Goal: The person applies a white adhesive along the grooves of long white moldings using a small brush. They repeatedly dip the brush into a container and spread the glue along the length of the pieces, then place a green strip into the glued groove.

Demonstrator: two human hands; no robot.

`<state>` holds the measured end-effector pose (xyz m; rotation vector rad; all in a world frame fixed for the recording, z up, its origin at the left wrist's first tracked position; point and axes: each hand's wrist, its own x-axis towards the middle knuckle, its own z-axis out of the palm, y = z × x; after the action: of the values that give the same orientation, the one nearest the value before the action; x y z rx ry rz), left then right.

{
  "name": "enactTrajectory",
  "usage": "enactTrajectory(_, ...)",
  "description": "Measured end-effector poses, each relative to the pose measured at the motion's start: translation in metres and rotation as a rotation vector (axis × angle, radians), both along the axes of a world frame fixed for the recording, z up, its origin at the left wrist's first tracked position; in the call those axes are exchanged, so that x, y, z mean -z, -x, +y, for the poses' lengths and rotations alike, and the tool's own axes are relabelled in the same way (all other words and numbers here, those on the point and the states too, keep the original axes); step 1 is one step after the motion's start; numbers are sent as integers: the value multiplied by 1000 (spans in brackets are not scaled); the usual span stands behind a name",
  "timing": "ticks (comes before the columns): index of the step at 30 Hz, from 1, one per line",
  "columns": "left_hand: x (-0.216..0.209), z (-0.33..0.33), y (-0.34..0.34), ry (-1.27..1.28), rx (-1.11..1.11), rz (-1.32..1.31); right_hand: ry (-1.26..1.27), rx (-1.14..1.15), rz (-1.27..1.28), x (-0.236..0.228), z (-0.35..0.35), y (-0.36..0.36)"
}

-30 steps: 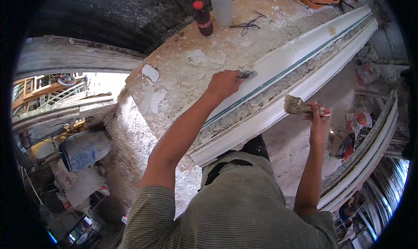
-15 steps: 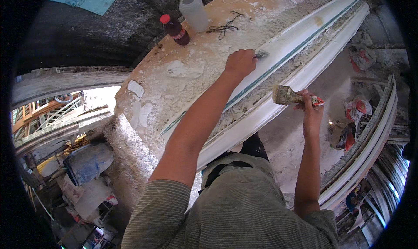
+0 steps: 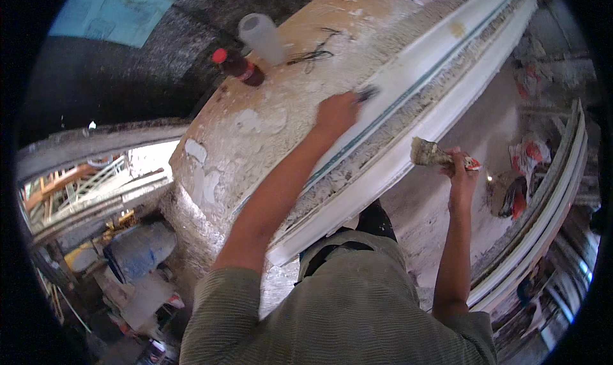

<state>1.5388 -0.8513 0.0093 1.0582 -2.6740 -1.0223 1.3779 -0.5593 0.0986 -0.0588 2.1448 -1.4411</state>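
A long white plaster moulding (image 3: 472,36), with a blue-green stripe along it, lies slantwise on the work table. My left hand (image 3: 338,117) is closed round a small dark metal scraper (image 3: 368,95), which is blurred and rests on the moulding's white face. In my right hand (image 3: 458,166) is a wide paintbrush (image 3: 430,153), gripped by its handle. Its bristles are caked with pale plaster and point left, over the near edge of a second white moulding strip (image 3: 415,144). The brush seems held in the air.
Near the table's (image 3: 294,30) far left edge stand a red-capped bottle (image 3: 242,70) of dark liquid and a translucent jar (image 3: 263,39). Black cord (image 3: 313,57) lies beside them. More curved mouldings (image 3: 543,218) stack at the right, by a red-and-white bag (image 3: 529,155). A blue-stained drum (image 3: 139,250) sits lower left.
My left hand and its scraper have slid toward the lower left along the moulding. The brush in my right hand has shifted slightly right and down. The whole view has turned a little.
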Motion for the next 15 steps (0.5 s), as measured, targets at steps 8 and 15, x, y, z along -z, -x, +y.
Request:
enactTrajectory(8,-24,22,0,-134,-87,-74,88,-210,23,-11,-46,-38)
enactTrajectory(15,-59,81,-391,-466,-470,218,227,-245,-25,-3,-66,-88)
